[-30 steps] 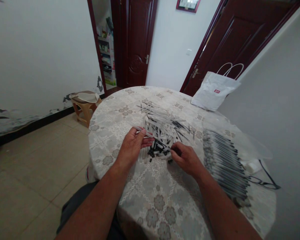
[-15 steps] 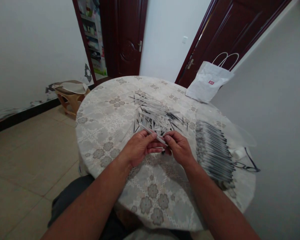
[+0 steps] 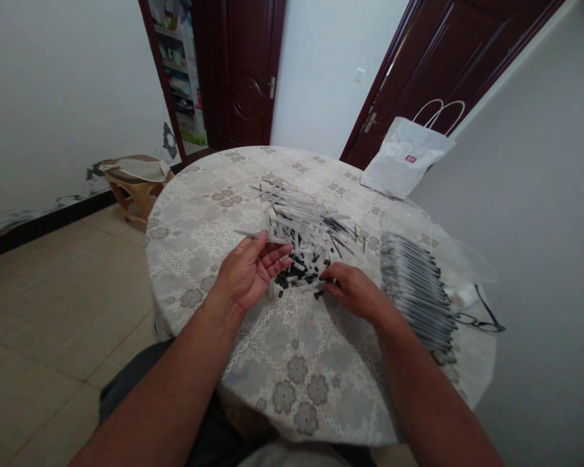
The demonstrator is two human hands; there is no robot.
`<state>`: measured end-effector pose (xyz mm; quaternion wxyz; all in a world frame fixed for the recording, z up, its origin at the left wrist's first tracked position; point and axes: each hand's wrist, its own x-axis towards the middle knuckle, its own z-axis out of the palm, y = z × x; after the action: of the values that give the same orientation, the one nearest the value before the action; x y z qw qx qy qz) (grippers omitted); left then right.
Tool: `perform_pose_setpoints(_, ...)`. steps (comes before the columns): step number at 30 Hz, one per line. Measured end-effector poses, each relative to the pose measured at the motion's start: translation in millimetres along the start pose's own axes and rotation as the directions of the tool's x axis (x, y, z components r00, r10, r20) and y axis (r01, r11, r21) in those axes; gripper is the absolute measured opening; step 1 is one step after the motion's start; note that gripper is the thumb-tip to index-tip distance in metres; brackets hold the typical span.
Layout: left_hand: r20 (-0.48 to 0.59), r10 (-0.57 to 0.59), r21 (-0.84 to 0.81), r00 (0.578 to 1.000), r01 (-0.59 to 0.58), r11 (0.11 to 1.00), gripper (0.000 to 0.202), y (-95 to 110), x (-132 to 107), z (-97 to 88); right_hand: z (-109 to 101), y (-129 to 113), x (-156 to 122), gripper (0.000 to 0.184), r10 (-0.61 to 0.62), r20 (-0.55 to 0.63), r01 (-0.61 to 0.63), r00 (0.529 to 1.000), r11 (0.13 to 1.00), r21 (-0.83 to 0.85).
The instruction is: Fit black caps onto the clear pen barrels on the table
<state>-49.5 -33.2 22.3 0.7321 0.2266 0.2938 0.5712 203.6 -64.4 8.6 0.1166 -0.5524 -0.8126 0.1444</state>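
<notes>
My left hand [image 3: 253,269] pinches a slim whitish pen barrel [image 3: 276,240] between thumb and index finger, the other fingers loosely spread. My right hand [image 3: 353,288] has its fingertips drawn together at the right edge of a heap of small black caps [image 3: 285,280]. What those fingertips hold, if anything, is too small to make out. Behind both hands lies a loose pile of whitish pen barrels [image 3: 296,211], mixed with thin black-tipped refills [image 3: 338,227].
A dense row of pens [image 3: 413,292] lies at the right, with eyeglasses [image 3: 481,319] beside it. A white paper bag [image 3: 403,159] stands at the back of the round table with a flowered tablecloth [image 3: 296,373]. A wooden stool [image 3: 136,191] is on the floor at left.
My hands have moved apart. The left carries the barrel left, away from the right hand; the right has lowered to the black caps, which now show between the hands.
</notes>
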Motion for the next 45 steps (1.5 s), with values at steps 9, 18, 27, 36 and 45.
perform_pose_setpoints(9,0.020,0.054,0.084,0.998,-0.055,0.995,0.022,-5,-1,2.5,1,-10,-2,0.018,-0.027,0.162,0.024,0.986,1.000,0.019)
perform_pose_setpoints(18,0.069,-0.003,0.118,0.998,-0.005,0.993,0.025,-15,-3,2.2,6,-18,3,0.018,0.175,-0.236,-0.029,0.956,0.856,0.516)
perform_pose_setpoints(27,0.126,-0.041,0.141,0.991,0.023,0.990,0.027,-24,-5,4.6,33,-41,14,0.024,0.363,-0.286,0.132,0.887,0.394,0.910)
perform_pose_setpoints(36,0.134,-0.031,0.135,0.990,0.013,0.991,0.028,-26,-5,6.1,36,-46,14,0.026,0.368,-0.214,0.086,0.905,0.333,0.939)
perform_pose_setpoints(45,0.149,-0.030,0.238,0.988,-0.007,0.971,0.024,-30,-5,5.9,36,-49,12,0.022,0.313,-0.293,0.127,0.903,0.457,0.880)
